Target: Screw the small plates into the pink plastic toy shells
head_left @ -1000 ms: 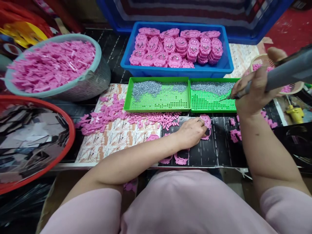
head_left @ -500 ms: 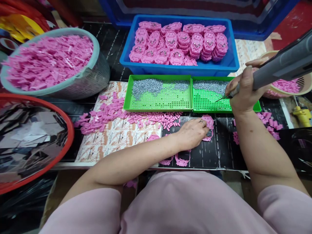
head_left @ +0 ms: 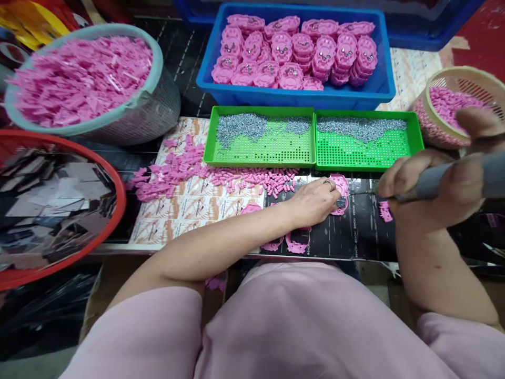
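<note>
My left hand (head_left: 315, 201) rests on the black bench, fingers curled over the left side of a pink plastic casing (head_left: 341, 184), holding it flat. In my right hand (head_left: 428, 184) is a grey power screwdriver (head_left: 495, 173), tilted nearly level, its thin bit pointing left toward the casing. Whether the bit touches it I cannot tell. Loose pink frames (head_left: 298, 243) lie below my left wrist. Just beyond the casing stand a green tray (head_left: 260, 164) and a second green tray (head_left: 369, 168), both holding small silver screws (head_left: 363, 126).
A blue bin (head_left: 295, 97) at the back holds stacked pink assemblies. At left stand a grey-green basket (head_left: 161, 100) of pink parts and a red basket (head_left: 120, 210) of dark and pale flat pieces. Small pink pieces (head_left: 272, 181) lie before the trays. A cream basket (head_left: 430, 116) stands right.
My right hand has brought the screwdriver down from above the right green tray to beside the casing, tilting it more level. My left hand stays on the casing. The view has shifted slightly.
</note>
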The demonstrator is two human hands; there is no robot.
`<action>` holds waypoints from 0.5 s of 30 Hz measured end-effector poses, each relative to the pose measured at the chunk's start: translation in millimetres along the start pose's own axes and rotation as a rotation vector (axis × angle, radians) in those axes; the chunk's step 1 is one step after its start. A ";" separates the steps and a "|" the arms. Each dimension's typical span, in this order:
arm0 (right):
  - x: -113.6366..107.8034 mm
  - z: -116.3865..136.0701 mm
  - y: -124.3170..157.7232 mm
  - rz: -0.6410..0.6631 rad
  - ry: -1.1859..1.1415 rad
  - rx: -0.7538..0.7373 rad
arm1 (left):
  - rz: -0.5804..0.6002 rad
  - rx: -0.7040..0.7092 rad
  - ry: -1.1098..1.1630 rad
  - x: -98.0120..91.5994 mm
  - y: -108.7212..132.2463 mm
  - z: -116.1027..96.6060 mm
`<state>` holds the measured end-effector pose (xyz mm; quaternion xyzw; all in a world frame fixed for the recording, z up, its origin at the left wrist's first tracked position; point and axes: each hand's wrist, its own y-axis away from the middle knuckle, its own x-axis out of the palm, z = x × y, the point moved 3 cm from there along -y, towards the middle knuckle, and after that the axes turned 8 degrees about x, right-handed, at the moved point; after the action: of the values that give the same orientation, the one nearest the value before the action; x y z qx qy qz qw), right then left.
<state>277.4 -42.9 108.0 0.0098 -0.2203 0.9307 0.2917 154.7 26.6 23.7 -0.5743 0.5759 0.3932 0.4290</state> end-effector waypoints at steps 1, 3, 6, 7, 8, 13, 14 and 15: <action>3.4 0.2 9.0 0.017 -0.053 -0.045 | 0.005 0.000 -0.002 0.3 -0.1 0.0; 10.5 -2.4 21.4 0.062 -0.109 -0.089 | 0.017 -0.005 -0.011 1.1 -0.3 0.2; 15.9 -7.6 27.1 0.050 -0.082 -0.032 | 0.021 -0.012 -0.019 2.0 -0.1 -0.1; 16.5 -8.0 27.0 0.039 -0.072 -0.015 | 0.020 -0.011 -0.019 2.2 0.1 -0.3; 16.6 -7.9 26.4 0.027 -0.066 -0.005 | 0.017 -0.009 -0.016 2.4 0.2 -0.6; 17.3 -9.6 24.0 0.032 -0.060 -0.023 | 0.010 -0.007 -0.003 2.1 -0.5 -0.8; 17.4 -11.6 24.3 0.043 -0.064 -0.033 | 0.009 -0.008 -0.002 1.8 -0.9 -0.6; 17.1 -14.0 25.0 0.052 -0.072 -0.042 | 0.008 -0.007 0.000 1.6 -1.4 -0.5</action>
<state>251.0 -46.2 87.8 0.0315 -0.2502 0.9322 0.2595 156.1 25.5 22.3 -0.5734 0.5767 0.3970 0.4255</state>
